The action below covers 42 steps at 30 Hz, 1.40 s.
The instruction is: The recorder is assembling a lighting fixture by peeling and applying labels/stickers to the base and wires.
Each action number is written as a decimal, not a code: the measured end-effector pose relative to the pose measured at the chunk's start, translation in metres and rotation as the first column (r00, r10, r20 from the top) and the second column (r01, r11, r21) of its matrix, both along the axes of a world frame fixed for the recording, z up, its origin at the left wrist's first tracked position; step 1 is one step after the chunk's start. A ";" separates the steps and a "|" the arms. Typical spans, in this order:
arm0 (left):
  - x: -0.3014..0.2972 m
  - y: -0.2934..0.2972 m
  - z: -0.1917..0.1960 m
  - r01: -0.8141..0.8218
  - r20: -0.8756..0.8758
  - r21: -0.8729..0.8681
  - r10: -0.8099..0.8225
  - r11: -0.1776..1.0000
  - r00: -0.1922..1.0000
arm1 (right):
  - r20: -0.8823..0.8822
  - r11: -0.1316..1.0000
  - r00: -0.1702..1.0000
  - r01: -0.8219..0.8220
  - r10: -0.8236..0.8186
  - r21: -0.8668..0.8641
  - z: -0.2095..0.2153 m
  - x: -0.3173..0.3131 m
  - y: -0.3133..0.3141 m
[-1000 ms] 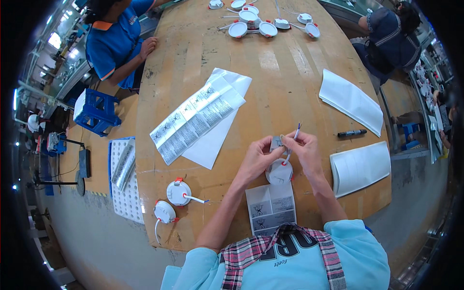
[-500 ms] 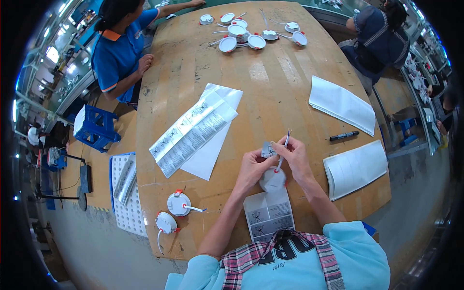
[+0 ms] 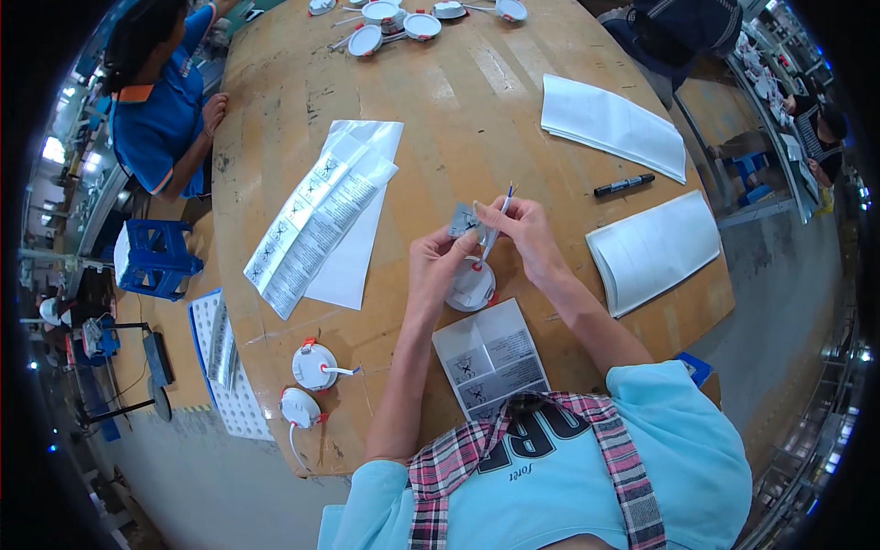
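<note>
A small silver sticker (image 3: 462,221) is pinched between the thumb and fingers of my left hand (image 3: 434,264). My right hand (image 3: 528,234) is closed on the white cable (image 3: 492,240) of a round downlight, its thumb touching the sticker's right edge. Bare wire ends stick up above the fingers. The downlight (image 3: 471,288) lies on the table just below my hands, partly covered by the left one. Between my forearms lies a sheet of printed silver stickers (image 3: 490,353). Two more downlights, one nearer the back (image 3: 313,365) and one by the edge (image 3: 300,409), lie left of my left arm.
Long sticker sheets (image 3: 316,229) lie to the left on the table (image 3: 440,137). White paper stacks (image 3: 653,247) and a black marker (image 3: 624,185) are at the right. Several downlights (image 3: 423,27) sit at the far end. A co-worker (image 3: 160,101) stands far left, near a blue stool (image 3: 163,259).
The view has shifted, so the table's things appear further up and left. My hands keep hold of the sticker and cable; the downlight shows more clearly below them.
</note>
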<state>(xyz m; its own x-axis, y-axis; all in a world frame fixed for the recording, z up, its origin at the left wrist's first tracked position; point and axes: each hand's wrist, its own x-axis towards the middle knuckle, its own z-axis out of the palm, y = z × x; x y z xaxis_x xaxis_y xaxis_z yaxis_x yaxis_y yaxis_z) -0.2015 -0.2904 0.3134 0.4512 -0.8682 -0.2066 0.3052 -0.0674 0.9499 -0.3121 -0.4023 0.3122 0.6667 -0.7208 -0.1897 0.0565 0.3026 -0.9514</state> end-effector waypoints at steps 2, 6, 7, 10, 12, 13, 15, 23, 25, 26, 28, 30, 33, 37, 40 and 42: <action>-0.001 0.000 -0.008 0.020 -0.018 0.016 -0.020 1.000 1.000 | -0.012 1.000 1.000 0.022 -0.022 0.006 -0.004 -0.001 -0.008; 0.000 0.001 -0.013 0.000 -0.082 -0.019 -0.001 1.000 0.997 | -0.059 0.997 0.998 0.005 -0.009 -0.071 -0.001 -0.003 -0.010; 0.001 0.000 -0.013 -0.001 -0.081 -0.017 0.000 1.000 0.997 | -0.058 0.998 0.998 0.004 -0.008 -0.068 -0.001 -0.004 -0.012; 0.003 -0.001 -0.011 -0.079 -0.181 -0.051 0.068 0.996 0.981 | -0.190 0.978 0.975 -0.146 0.116 -0.152 -0.001 -0.006 -0.015; 0.002 -0.001 -0.010 -0.134 -0.142 -0.046 0.127 0.990 0.982 | -0.143 0.978 0.984 -0.127 0.103 -0.166 0.003 -0.007 -0.012; 0.004 -0.001 -0.012 -0.135 -0.143 -0.043 0.127 0.990 0.981 | -0.144 0.978 0.984 -0.128 0.104 -0.164 0.006 -0.006 -0.011; 0.011 0.002 -0.016 -0.129 -0.081 -0.055 0.124 0.990 0.989 | -0.088 0.986 0.991 -0.108 0.098 -0.124 0.008 -0.003 -0.009; 0.012 0.004 -0.002 -0.133 -0.096 0.029 0.135 0.991 0.986 | -0.055 0.996 0.997 -0.063 0.060 -0.070 0.007 -0.003 -0.007; 0.012 0.005 -0.001 -0.129 -0.061 0.062 0.133 0.990 0.989 | -0.049 0.996 0.997 -0.056 0.052 -0.070 0.008 -0.004 -0.006; 0.011 0.006 -0.002 -0.154 -0.033 0.047 0.155 0.987 0.987 | -0.068 0.994 0.997 -0.045 0.039 -0.099 0.008 -0.004 -0.004; 0.009 0.006 -0.003 -0.180 -0.004 0.031 0.180 0.983 0.984 | -0.084 0.991 0.996 -0.038 0.027 -0.127 0.006 -0.003 -0.004; 0.009 0.001 -0.005 -0.266 -0.061 -0.103 0.261 0.958 0.964 | -0.130 0.993 0.992 -0.012 -0.003 -0.114 0.003 -0.002 -0.011; 0.003 0.007 -0.003 -0.159 0.321 -0.060 0.170 0.985 0.932 | -0.092 0.995 0.991 0.100 -0.098 0.023 0.000 -0.002 -0.012; -0.004 0.020 0.000 -0.061 0.797 0.055 -0.007 0.997 0.604 | -0.080 0.998 0.995 0.067 -0.067 -0.002 -0.004 0.002 -0.017; -0.006 0.029 -0.006 -0.012 0.921 0.144 -0.130 0.989 0.367 | -0.111 0.984 0.987 0.104 -0.120 -0.145 -0.008 0.004 -0.016; -0.006 0.035 -0.003 0.014 0.864 0.205 -0.187 0.979 0.467 | -0.089 0.997 0.994 0.059 -0.063 -0.051 -0.006 0.003 -0.018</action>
